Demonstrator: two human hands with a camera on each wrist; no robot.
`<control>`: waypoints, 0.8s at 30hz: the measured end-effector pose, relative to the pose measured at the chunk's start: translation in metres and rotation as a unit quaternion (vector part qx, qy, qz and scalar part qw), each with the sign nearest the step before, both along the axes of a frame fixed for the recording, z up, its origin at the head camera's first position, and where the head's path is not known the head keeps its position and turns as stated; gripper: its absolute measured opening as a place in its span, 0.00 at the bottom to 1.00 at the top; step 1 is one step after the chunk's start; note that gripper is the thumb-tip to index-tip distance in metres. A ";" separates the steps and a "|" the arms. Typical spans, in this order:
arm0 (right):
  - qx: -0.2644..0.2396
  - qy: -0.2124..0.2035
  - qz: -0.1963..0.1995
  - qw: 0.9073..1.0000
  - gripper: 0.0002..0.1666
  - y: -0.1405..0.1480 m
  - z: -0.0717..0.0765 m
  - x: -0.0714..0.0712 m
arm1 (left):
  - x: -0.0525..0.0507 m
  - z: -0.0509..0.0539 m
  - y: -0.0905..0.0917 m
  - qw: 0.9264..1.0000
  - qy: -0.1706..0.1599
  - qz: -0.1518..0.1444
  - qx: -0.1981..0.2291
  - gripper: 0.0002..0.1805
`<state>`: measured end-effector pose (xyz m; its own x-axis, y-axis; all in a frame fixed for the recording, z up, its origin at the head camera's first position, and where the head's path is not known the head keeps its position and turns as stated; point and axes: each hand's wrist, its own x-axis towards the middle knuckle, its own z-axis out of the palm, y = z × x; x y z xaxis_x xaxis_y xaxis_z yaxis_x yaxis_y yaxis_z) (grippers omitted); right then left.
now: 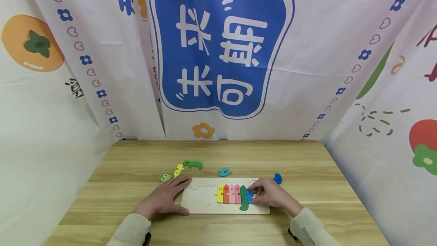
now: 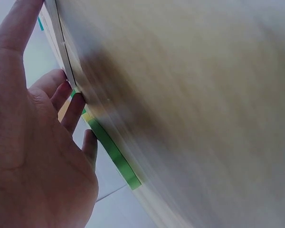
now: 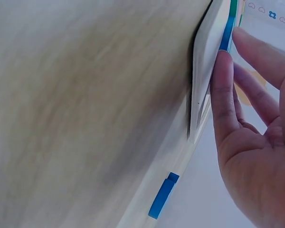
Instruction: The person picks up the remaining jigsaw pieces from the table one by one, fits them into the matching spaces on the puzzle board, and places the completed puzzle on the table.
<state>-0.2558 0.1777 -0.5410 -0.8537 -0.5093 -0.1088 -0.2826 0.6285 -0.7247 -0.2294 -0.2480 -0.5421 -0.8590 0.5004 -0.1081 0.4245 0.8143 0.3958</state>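
Note:
A pale wooden puzzle board [image 1: 199, 204] lies on the table, with yellow, orange, pink and dark green pieces [image 1: 244, 197] side by side on it. At the right end of this row, my right hand [image 1: 273, 193] pinches a blue puzzle piece [image 1: 250, 196] between thumb and fingers, beside the green one. The right wrist view shows the blue piece [image 3: 226, 34] at the fingertips. My left hand [image 1: 164, 197] rests on the board's left end with fingers and thumb spread. In the left wrist view the left hand [image 2: 47, 128] has loosely extended fingers by the board's edge.
Behind the board lie a teal piece [image 1: 224, 172], a green piece [image 1: 193, 164] and a yellow piece [image 1: 178, 169]. A light green piece with eyes [image 1: 165, 177] is near my left hand. Another blue piece [image 1: 278, 178] lies beyond my right hand. Printed cloth surrounds the wooden table [image 1: 136, 158].

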 end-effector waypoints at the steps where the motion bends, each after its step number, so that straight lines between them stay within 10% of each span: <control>1: 0.001 0.001 -0.002 1.000 0.20 0.000 0.000 0.000 | 0.000 0.000 0.000 1.000 0.001 0.000 0.000 0.61; 13: 0.018 0.022 -0.024 0.999 0.15 -0.008 0.002 -0.008 | 0.002 -0.001 -0.001 1.000 -0.008 0.006 -0.001 0.61; 24: -0.013 0.008 -0.059 0.998 0.17 -0.040 0.005 -0.044 | 0.001 0.003 0.001 1.000 -0.010 0.008 0.002 0.61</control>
